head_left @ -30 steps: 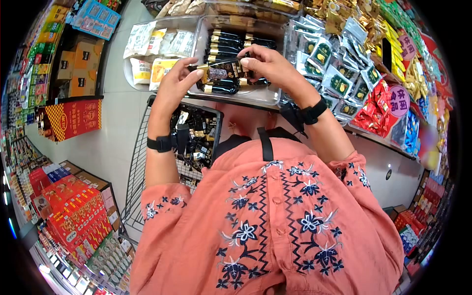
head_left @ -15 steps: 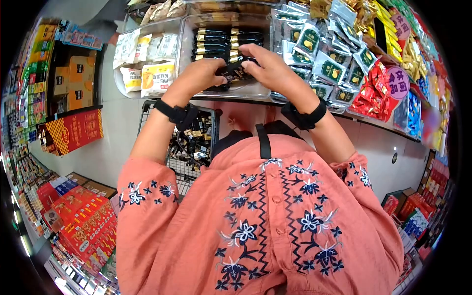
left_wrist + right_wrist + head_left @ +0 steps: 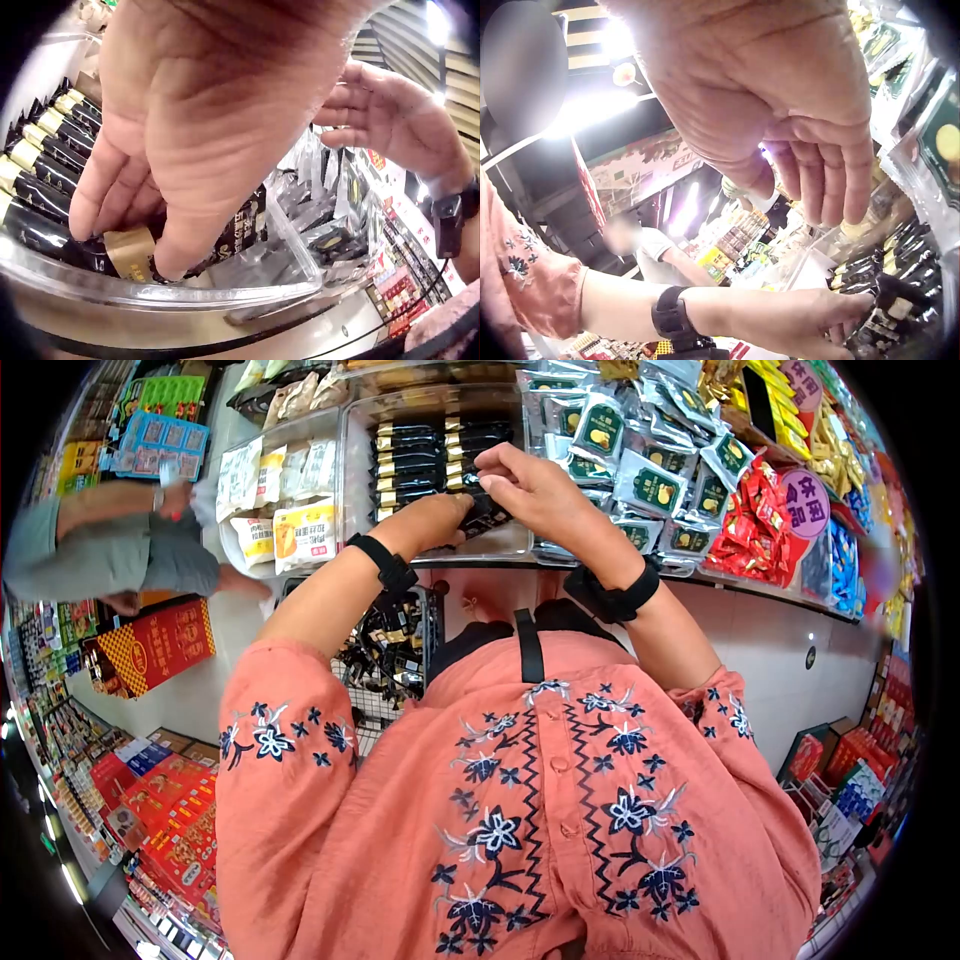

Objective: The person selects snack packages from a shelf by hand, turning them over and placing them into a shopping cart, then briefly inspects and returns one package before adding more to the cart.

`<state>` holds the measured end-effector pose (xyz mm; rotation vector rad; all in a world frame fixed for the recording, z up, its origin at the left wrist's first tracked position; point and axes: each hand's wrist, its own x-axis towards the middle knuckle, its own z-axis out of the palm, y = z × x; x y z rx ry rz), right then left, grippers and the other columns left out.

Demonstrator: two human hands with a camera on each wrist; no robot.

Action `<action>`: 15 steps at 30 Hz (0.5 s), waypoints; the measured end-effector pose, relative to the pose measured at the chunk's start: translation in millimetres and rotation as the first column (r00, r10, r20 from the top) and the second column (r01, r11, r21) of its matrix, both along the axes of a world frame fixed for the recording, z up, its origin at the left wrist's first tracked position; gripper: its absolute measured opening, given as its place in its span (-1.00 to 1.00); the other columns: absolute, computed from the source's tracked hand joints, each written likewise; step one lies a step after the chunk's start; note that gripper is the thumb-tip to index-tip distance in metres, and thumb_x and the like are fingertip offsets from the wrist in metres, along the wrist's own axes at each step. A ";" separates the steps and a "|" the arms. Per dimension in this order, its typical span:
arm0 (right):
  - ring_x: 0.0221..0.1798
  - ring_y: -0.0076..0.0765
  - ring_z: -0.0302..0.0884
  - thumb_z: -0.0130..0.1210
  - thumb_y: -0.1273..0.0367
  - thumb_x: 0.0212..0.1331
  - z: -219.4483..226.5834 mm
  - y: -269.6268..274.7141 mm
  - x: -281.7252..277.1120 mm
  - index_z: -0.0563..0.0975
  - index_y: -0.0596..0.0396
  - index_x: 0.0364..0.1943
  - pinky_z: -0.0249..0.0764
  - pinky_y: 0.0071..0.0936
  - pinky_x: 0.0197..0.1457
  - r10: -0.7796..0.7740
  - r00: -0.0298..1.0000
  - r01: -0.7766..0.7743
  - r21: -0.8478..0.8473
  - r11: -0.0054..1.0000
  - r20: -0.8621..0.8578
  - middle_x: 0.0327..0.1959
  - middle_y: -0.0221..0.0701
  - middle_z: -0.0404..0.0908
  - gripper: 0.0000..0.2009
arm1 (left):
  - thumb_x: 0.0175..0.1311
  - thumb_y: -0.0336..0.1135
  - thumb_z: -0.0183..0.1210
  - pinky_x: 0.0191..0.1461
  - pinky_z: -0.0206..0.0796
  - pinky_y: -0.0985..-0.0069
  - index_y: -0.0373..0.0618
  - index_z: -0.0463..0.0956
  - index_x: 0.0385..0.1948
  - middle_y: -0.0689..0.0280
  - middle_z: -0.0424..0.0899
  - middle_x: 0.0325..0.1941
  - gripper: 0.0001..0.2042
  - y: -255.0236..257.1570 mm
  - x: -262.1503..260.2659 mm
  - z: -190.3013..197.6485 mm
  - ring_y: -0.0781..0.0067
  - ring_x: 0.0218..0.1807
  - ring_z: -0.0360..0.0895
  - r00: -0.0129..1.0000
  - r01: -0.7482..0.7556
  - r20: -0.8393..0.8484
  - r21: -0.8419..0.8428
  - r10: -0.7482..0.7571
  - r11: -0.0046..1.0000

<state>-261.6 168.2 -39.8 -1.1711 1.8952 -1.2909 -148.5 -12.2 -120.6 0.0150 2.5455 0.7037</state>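
Note:
My left hand (image 3: 437,520) is low in the front of a clear plastic bin (image 3: 355,470). Its thumb and fingers pinch a black snack packet (image 3: 234,234) with a gold band, just inside the front rim in the left wrist view. Rows of similar black-and-gold packets (image 3: 408,455) lie behind it in the bin. Over the bin's right side hovers my right hand (image 3: 535,490), its fingers loosely extended and bare of any item in the right wrist view. Part of the pinched packet is hidden behind the left hand.
White and yellow packets (image 3: 305,532) fill a tub on the left. Silver-green packets (image 3: 645,480) and red ones (image 3: 760,525) are heaped right. A wire cart (image 3: 435,625) with black-and-gold packets stands below the bin. Another person (image 3: 110,545) is at the far left.
Both hands held the packet above the bin a second ago. My left hand has lowered it to the bin's front, and the right hand has let go. A person has come into view at left.

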 end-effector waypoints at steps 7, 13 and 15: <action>-0.21 -0.50 0.54 0.08 0.33 0.36 11.8 1.4 -0.3 0.51 0.23 0.04 0.47 -0.50 -0.11 -0.006 0.998 0.004 0.034 0.999 0.059 -0.25 -0.33 0.65 -0.71 | 0.09 -0.41 0.30 -0.06 0.51 0.17 -0.27 0.55 -0.06 0.02 0.71 -0.19 -0.66 9.4 -15.0 -11.3 -0.05 -0.11 0.68 0.971 0.237 0.008 -0.130 -0.238 0.963; -0.24 -0.49 0.54 0.08 0.33 0.35 5.5 3.8 -0.8 0.52 0.22 0.03 0.48 -0.47 -0.13 -0.022 1.000 0.022 -0.005 1.000 0.012 -0.28 -0.33 0.64 -0.72 | 0.16 -0.44 0.21 -0.04 0.55 0.24 -0.24 0.59 -0.06 0.07 0.73 -0.16 -0.71 3.4 -19.3 -75.6 0.01 -0.07 0.69 0.953 0.288 -0.065 -0.112 -0.296 0.951; -0.25 -0.50 0.53 0.09 0.33 0.34 4.7 4.8 0.2 0.53 0.22 0.02 0.48 -0.47 -0.13 -0.023 0.999 0.023 0.002 1.000 0.022 -0.30 -0.34 0.64 -0.72 | 0.18 -0.45 0.18 -0.03 0.55 0.25 -0.23 0.59 -0.04 0.08 0.73 -0.14 -0.71 7.1 -20.5 -87.6 0.02 -0.05 0.69 0.907 0.357 -0.152 -0.215 -0.392 0.909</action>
